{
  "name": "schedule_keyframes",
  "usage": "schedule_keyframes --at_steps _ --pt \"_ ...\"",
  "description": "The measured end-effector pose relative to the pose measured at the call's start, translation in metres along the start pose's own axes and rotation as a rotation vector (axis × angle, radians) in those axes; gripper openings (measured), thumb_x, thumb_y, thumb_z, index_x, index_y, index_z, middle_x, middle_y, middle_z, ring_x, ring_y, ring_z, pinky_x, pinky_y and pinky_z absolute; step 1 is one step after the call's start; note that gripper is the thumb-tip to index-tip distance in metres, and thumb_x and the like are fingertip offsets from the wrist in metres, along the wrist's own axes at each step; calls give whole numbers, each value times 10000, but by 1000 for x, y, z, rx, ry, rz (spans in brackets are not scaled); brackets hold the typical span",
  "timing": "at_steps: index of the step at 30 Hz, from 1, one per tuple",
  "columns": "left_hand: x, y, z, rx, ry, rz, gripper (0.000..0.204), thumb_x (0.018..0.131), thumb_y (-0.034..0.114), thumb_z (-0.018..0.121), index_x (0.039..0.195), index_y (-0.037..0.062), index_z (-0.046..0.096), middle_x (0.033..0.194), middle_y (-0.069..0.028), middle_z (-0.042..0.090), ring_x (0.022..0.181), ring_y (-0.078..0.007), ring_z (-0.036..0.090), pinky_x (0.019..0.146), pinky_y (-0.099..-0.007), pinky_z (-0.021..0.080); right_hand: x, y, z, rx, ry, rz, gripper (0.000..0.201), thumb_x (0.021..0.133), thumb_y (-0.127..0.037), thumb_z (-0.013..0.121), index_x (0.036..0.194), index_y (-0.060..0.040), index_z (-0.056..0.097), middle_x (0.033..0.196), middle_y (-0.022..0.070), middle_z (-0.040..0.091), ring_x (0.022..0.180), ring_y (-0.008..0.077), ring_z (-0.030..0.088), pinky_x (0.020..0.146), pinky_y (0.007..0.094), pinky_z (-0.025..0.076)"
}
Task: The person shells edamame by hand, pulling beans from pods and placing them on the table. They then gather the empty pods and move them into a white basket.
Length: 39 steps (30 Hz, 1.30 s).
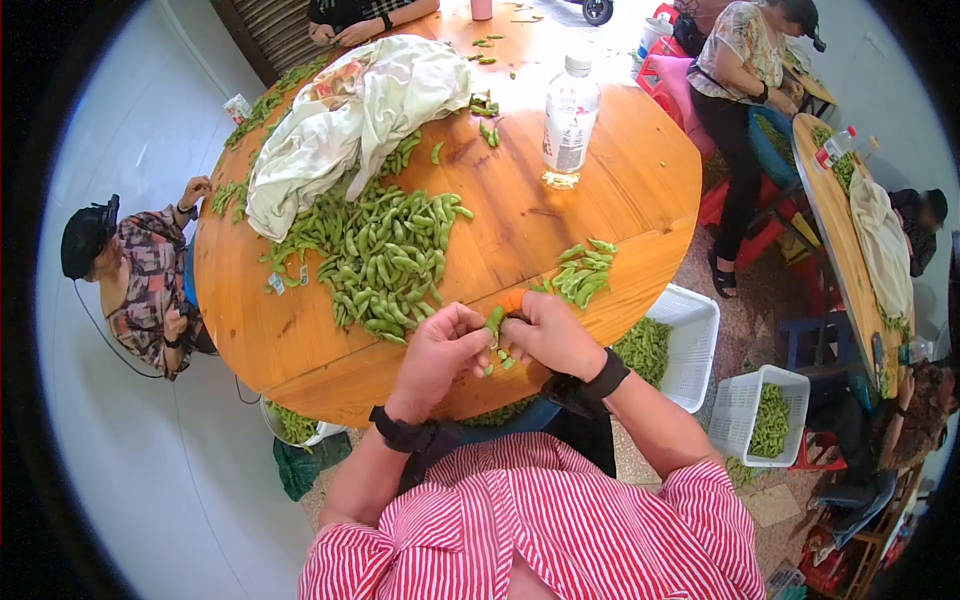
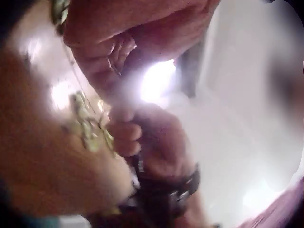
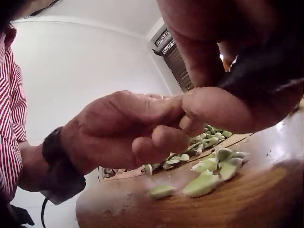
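Observation:
My left hand (image 1: 440, 355) and right hand (image 1: 555, 335) meet over the near edge of the wooden table (image 1: 620, 210). Between their fingertips is a green soybean pod (image 1: 494, 318), pinched from both sides. Something orange (image 1: 512, 299) covers part of my right index finger. The right wrist view has the left thumb and the right fingertips pressed together, hiding the pod. Several loose pods or pod pieces (image 3: 204, 183) lie on the wood just below. A large heap of pods (image 1: 385, 255) spreads beyond my left hand, and a smaller pile (image 1: 583, 272) lies beyond my right.
A crumpled white cloth (image 1: 350, 120) covers part of the heap. A clear bottle (image 1: 571, 125) stands upright farther back. White baskets (image 1: 695, 340) with pods are on the floor at right. A seated person (image 1: 150, 270) is at the table's left side; others sit farther off.

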<state>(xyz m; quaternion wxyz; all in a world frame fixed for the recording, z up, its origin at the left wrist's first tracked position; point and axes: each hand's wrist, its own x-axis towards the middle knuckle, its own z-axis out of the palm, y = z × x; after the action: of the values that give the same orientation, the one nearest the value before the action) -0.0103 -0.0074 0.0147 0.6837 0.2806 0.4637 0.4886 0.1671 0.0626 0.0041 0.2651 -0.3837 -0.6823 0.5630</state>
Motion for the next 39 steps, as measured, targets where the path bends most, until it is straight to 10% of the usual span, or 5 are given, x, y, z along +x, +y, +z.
schedule_keyframes --at_steps 5,11,27,32,39 --pt "-3 -4 6 1084 128 599 183 865 43 672 978 -9 538 803 -115 620 678 -198 623 594 -297 484 -3 -6 -2 60 -50 57 182 847 -103 576 796 69 608 606 152 619 520 198 632 509 355 495" --pt "-3 -4 10 1233 169 790 194 872 48 649 1030 -19 559 902 -210 625 821 -388 632 687 -409 510 2 2 -1 -65 -24 -26 175 842 -97 572 818 70 618 596 155 616 516 220 630 507 369 491" --pt "5 -13 3 1182 261 870 144 974 116 539 967 -25 567 773 -161 610 668 -328 619 591 -384 482 4 -12 1 209 -95 183 169 872 -81 537 925 37 645 689 67 654 546 128 640 509 269 546" --pt "-4 -1 8 378 174 87 229 1033 215 488 950 31 596 701 16 565 502 -34 491 423 -197 360 4 -4 -1 311 -194 250 111 885 -73 558 892 13 627 714 35 638 580 100 610 534 240 514" --pt "-2 1 1 174 93 -7 200 1019 200 508 991 25 600 739 1 603 510 -50 521 423 -185 394 9 -9 -7 273 -216 301 147 888 -96 570 935 29 631 715 35 640 583 101 611 534 248 514"
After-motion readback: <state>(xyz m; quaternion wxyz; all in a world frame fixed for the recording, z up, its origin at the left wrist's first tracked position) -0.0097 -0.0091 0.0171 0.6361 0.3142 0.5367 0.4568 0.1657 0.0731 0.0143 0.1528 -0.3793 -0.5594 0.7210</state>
